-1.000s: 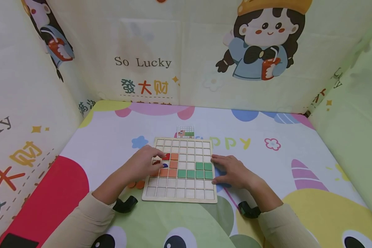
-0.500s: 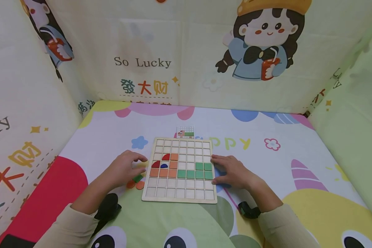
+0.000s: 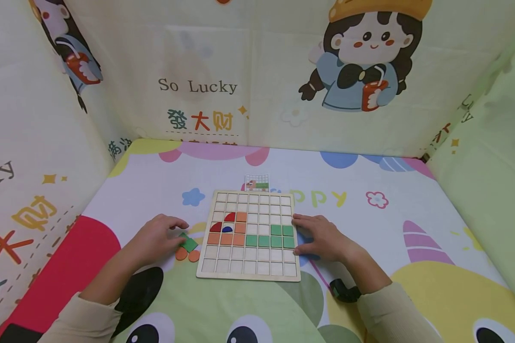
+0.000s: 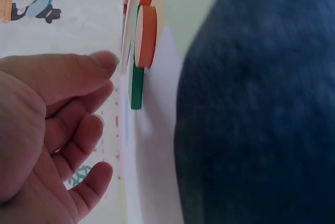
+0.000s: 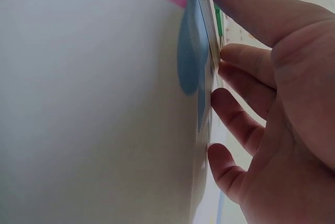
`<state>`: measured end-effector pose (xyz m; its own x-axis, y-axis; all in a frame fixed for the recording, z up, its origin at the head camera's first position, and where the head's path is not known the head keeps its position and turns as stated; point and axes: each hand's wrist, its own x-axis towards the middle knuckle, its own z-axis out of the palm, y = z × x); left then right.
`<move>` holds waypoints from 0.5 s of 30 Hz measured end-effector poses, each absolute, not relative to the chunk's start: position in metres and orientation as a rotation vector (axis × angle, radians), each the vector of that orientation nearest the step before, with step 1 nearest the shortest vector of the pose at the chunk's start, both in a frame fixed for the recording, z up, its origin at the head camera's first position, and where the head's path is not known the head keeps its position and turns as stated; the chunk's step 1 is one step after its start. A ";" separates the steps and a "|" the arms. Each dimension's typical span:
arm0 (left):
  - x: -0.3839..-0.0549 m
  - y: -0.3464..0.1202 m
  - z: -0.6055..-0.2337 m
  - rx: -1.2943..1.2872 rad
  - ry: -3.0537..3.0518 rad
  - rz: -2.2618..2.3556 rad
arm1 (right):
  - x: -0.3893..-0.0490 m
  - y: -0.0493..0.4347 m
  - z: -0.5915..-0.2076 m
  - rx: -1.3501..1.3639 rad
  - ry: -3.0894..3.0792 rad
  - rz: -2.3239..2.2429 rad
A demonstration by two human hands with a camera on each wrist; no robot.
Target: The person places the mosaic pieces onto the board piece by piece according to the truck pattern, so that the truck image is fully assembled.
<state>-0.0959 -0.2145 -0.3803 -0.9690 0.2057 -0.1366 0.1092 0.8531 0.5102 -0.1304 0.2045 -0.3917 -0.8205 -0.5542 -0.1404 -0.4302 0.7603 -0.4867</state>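
Note:
My left hand (image 3: 156, 238) hovers beside the green square tiles (image 3: 190, 244) left of the wooden grid board (image 3: 249, 267). In the left wrist view, its fingers (image 4: 78, 124) are loosely bent with nothing between them. Two orange discs (image 3: 194, 256) lie against the green tiles. On the board sit red quarter-circles (image 3: 230, 217), a blue half-circle (image 3: 227, 229), orange squares (image 3: 225, 239) and green squares (image 3: 276, 242). My right hand (image 3: 326, 238) touches the board's right edge with fingers spread and slightly bent.
Behind the board's far edge lies a small printed pattern card (image 3: 256, 182). A patterned cloth (image 3: 369, 228) covers the table. Printed fabric walls (image 3: 266, 81) rise at the back and sides.
My left hand has moved left and toward me, off the board's red and blue pieces to the loose pieces. The loose green tiles have come into view. My right hand stays put.

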 end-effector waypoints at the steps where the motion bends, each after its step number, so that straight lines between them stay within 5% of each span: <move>1: -0.096 -0.215 -0.381 0.240 2.847 0.760 | -0.130 0.205 -0.392 -0.766 2.681 -0.643; 15: -0.095 -0.219 -0.382 0.296 2.804 0.733 | -0.131 0.204 -0.392 -0.771 2.684 -0.647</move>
